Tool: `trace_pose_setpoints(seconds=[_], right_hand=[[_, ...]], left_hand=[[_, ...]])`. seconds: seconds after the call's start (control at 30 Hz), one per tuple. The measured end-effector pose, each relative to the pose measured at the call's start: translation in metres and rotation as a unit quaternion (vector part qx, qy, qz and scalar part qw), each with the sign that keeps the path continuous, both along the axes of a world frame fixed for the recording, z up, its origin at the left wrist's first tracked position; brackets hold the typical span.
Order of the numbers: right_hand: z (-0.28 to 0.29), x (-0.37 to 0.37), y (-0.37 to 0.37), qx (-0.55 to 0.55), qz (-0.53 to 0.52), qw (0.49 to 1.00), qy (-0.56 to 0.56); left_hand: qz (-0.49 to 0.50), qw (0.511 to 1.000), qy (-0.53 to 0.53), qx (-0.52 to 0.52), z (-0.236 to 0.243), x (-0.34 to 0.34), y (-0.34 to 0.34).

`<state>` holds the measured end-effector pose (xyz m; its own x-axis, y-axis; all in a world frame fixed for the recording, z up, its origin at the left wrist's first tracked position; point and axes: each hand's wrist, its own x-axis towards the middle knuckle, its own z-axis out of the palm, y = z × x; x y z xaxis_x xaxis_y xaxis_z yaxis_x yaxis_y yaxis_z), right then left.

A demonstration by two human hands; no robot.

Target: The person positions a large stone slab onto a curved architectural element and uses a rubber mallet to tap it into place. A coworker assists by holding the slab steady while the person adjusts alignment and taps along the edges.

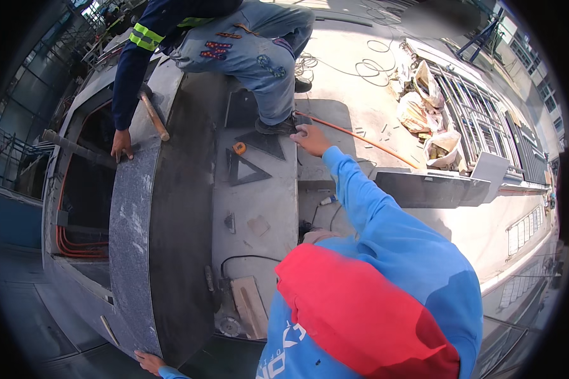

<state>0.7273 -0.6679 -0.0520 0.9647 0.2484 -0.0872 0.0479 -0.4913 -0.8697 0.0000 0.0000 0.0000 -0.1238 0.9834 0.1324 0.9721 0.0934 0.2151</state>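
A long, speckled grey slab (131, 215) runs down the left side of the frame, its dark side panel (183, 208) facing the centre. At the lower left, the wearer's left hand (150, 362) touches the slab's bottom end; whether it grips or only rests there cannot be told. The blue-sleeved right hand (311, 140) reaches to the upper centre, fingers partly bent, close to a co-worker's dark shoe (277, 126); whether it holds anything is unclear. The co-worker's hand (121, 145) presses on the slab's upper end, near a wooden-handled hammer (153, 117). On the pale concrete ledge (259, 202) at centre lie an orange tape measure (239, 148), a dark triangular frame (235, 173) and, lower down, a wooden board (249, 306). Filled sacks (417, 114) sit at the upper right.
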Motion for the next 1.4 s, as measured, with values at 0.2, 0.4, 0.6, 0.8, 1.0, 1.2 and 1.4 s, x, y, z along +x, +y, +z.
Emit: trace_pose_setpoints(seconds=[0.2, 0.4, 0.6, 0.8, 1.0, 1.2, 1.4], right_hand=[[-0.025, -0.009, -0.02, -0.045, 0.009, 0.998, 0.033], [-0.055, -0.02, 0.016, -0.151, 0.091, 0.984, 0.026], [-0.018, -0.029, 0.155, -0.134, 0.227, 0.964, -0.038], [0.029, -0.043, 0.245, -0.051, 0.336, 0.939, -0.048], [0.014, -0.071, 0.276, -0.07, 0.393, 0.916, -0.03], [0.084, -0.078, 0.312, 0.115, 0.436, 0.892, 0.022], [0.234, 0.048, 0.52, 0.08, 0.351, 0.918, -0.165]], left_hand=[[-0.029, 1.0, 0.005, 0.003, 0.027, 0.022, -0.059], [-0.041, 0.998, -0.021, 0.043, 0.021, 0.02, -0.054], [-0.014, 0.998, -0.032, 0.061, 0.038, 0.021, -0.058], [-0.017, 0.997, -0.053, 0.054, 0.028, 0.029, -0.06], [-0.007, 0.998, -0.043, 0.046, 0.029, 0.032, -0.068], [-0.002, 0.997, -0.05, 0.05, 0.029, 0.032, -0.065], [-0.026, 0.998, -0.048, 0.039, 0.033, 0.033, -0.066]])
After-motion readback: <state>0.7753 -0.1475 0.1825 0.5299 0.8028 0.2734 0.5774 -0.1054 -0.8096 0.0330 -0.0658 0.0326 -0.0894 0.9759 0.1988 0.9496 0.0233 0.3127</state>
